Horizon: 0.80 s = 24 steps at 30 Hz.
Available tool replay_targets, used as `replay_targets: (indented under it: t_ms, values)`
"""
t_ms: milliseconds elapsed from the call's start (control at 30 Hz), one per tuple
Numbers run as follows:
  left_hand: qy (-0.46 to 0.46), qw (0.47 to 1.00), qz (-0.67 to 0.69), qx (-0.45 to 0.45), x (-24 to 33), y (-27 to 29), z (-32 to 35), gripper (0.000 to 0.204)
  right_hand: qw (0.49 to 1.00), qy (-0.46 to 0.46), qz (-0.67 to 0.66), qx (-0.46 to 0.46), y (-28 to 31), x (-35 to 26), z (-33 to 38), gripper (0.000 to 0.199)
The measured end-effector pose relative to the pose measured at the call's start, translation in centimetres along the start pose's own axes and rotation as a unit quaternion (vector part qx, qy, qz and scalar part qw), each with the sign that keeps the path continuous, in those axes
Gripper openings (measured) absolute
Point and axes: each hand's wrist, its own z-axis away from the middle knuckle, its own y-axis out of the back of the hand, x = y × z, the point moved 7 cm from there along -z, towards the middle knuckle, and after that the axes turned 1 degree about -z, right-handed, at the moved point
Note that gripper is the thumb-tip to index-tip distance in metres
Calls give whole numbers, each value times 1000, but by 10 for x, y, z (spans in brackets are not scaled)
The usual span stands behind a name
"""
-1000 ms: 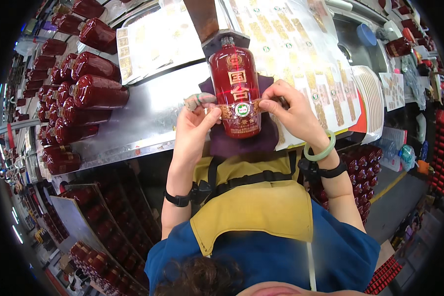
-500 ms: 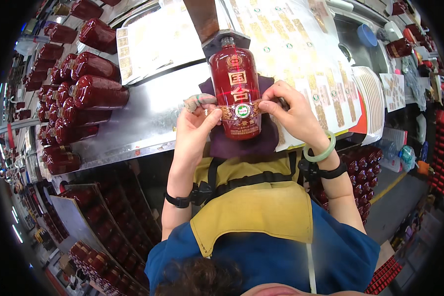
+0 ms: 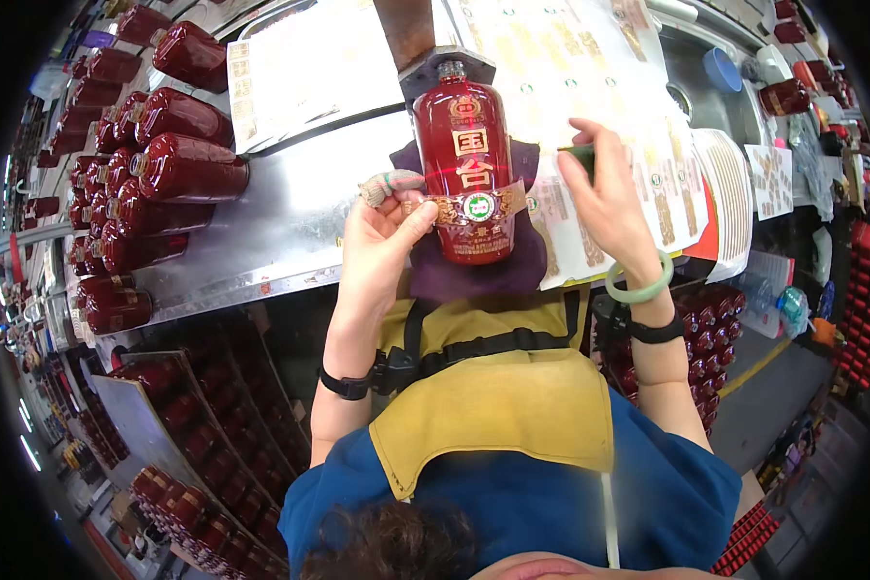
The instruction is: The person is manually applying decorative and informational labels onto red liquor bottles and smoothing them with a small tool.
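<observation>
A dark red glass bottle (image 3: 461,126) lies on a dark purple cloth (image 3: 527,261), its neck against a metal holder (image 3: 416,72). Across its lower front runs a gold label strip (image 3: 509,200) with a round green and white emblem; its right end sticks out free past the bottle's side. My left hand (image 3: 387,227), one finger in a fabric cover, pinches the strip's left end against the glass. To the right of the bottle, my right hand (image 3: 604,198) is off the strip, with a small dark green piece (image 3: 580,155) between thumb and fingers; its kind is unclear.
Sheets of gold labels (image 3: 662,193) cover the worktop on the right, beside a stack of white trays or sheets (image 3: 728,193). Many red bottles (image 3: 188,164) crowd the left side. A blue cup (image 3: 720,70) stands at the far right. Bottle racks (image 3: 198,416) are below left.
My right hand has let go of the strip's right end and moved right and up, bringing the dark green piece into view. My left hand keeps its pinch on the left end.
</observation>
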Motion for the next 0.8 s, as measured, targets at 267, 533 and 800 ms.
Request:
replay_targets:
  t_ms: [267, 533, 800]
  values:
    - [-3, 1000, -7, -4, 0, 2, -1, 37, 951, 289, -78, -76, 8, -124, 3, 33]
    - [-22, 995, -98, -16, 8, 7, -3, 34, 975, 174, -129, -38, 17, -79, -12, 26]
    - [-98, 988, -114, -29, 9, -16, 5, 72, 954, -87, -222, -183, -41, -14, 20, 79]
